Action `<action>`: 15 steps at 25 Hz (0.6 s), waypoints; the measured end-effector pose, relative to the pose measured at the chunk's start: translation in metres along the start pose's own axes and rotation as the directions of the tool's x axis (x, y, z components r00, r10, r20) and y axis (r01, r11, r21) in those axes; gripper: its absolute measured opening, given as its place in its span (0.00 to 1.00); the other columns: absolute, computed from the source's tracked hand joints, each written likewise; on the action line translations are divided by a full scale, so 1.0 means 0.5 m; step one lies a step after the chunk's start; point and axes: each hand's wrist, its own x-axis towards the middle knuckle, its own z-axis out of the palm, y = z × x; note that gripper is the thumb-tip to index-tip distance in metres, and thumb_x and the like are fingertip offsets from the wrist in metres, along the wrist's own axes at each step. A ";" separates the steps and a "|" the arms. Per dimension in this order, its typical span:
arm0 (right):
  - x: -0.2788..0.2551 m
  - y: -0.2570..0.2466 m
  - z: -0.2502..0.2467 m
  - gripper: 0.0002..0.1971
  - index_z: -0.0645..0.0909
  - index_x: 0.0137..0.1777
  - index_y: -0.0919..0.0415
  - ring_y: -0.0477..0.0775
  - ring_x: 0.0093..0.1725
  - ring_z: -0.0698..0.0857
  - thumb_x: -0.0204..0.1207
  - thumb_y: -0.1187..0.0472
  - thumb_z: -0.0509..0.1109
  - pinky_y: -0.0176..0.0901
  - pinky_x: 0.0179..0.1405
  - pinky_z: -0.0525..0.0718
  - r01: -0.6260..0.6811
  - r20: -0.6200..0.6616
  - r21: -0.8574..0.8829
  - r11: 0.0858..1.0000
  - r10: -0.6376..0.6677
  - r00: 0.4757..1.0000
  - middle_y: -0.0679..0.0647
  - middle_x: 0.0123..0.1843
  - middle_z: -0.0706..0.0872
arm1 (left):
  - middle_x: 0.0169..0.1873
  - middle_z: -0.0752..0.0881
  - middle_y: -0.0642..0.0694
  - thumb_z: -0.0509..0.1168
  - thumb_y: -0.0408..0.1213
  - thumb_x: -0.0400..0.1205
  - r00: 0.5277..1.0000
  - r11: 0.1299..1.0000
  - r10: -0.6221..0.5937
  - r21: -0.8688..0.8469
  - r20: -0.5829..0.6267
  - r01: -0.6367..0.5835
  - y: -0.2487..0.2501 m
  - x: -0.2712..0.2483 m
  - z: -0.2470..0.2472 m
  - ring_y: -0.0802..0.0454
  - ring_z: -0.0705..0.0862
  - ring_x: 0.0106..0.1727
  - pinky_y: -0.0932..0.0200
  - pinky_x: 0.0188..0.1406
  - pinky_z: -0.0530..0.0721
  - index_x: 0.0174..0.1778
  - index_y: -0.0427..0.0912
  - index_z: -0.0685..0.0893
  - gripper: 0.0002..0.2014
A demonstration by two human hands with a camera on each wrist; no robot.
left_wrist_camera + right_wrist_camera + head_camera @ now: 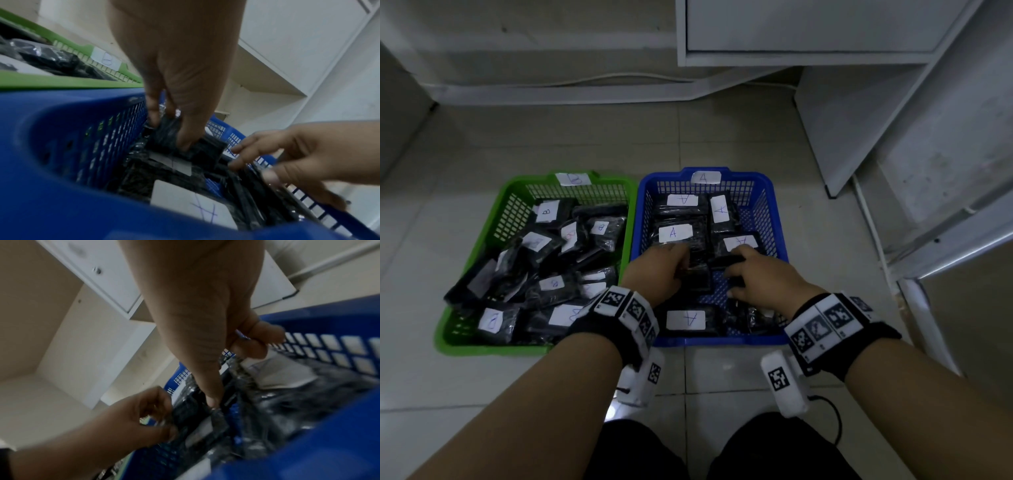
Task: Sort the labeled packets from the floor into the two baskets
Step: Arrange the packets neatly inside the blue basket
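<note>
Two baskets stand side by side on the floor: a green basket (517, 195) tagged B and a blue basket (774, 219) tagged A. Both hold several black packets with white labels, B-labelled packets (548, 211) in the green one and A-labelled packets (675, 233) in the blue. Both hands reach into the blue basket. My left hand (681, 267) pinches a black packet (164, 138) between thumb and fingers. Beside it, my right hand (734, 270) holds the edge of another black packet (724, 262), its thumb (213, 400) pressing down.
White cabinet panels (859, 130) and a shelf frame (945, 240) stand behind and to the right of the baskets. A white cable (873, 233) runs along the floor on the right. My knees (774, 452) are at the bottom edge. Tiled floor (585, 137) surrounds the baskets.
</note>
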 end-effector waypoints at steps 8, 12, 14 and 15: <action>0.020 -0.033 -0.004 0.13 0.84 0.62 0.53 0.59 0.62 0.73 0.80 0.54 0.66 0.46 0.57 0.75 0.119 -0.103 0.049 0.992 -0.113 0.988 0.56 0.58 0.78 | 0.61 0.77 0.47 0.64 0.35 0.79 0.991 0.991 -0.047 0.134 0.128 0.030 -0.028 0.022 0.011 0.45 0.77 0.64 0.50 0.60 0.80 0.56 0.47 0.84 0.11; 0.028 -0.062 0.009 0.20 0.75 0.72 0.39 0.57 0.68 0.67 0.80 0.48 0.63 0.55 0.64 0.67 0.228 0.139 -0.131 0.965 -0.210 0.968 0.50 0.67 0.76 | 0.67 0.78 0.44 0.61 0.32 0.82 0.991 1.000 -0.017 0.017 0.129 0.015 -0.034 0.029 0.005 0.45 0.77 0.68 0.54 0.68 0.74 0.68 0.45 0.81 0.18; 0.041 -0.066 0.016 0.25 0.64 0.78 0.38 0.58 0.72 0.64 0.81 0.46 0.61 0.55 0.67 0.65 0.211 0.186 -0.201 0.957 -0.175 0.967 0.52 0.75 0.69 | 0.65 0.78 0.42 0.60 0.29 0.81 0.999 0.999 -0.019 -0.035 0.028 0.020 -0.037 0.020 -0.009 0.44 0.77 0.67 0.55 0.67 0.73 0.66 0.43 0.82 0.18; 0.047 -0.065 0.017 0.27 0.62 0.79 0.38 0.59 0.73 0.63 0.81 0.46 0.61 0.56 0.67 0.64 0.206 0.182 -0.211 0.956 -0.169 0.969 0.52 0.77 0.67 | 0.63 0.78 0.41 0.61 0.28 0.80 0.995 0.997 -0.047 -0.062 -0.086 0.042 -0.041 0.011 -0.016 0.43 0.77 0.65 0.55 0.66 0.74 0.63 0.42 0.85 0.16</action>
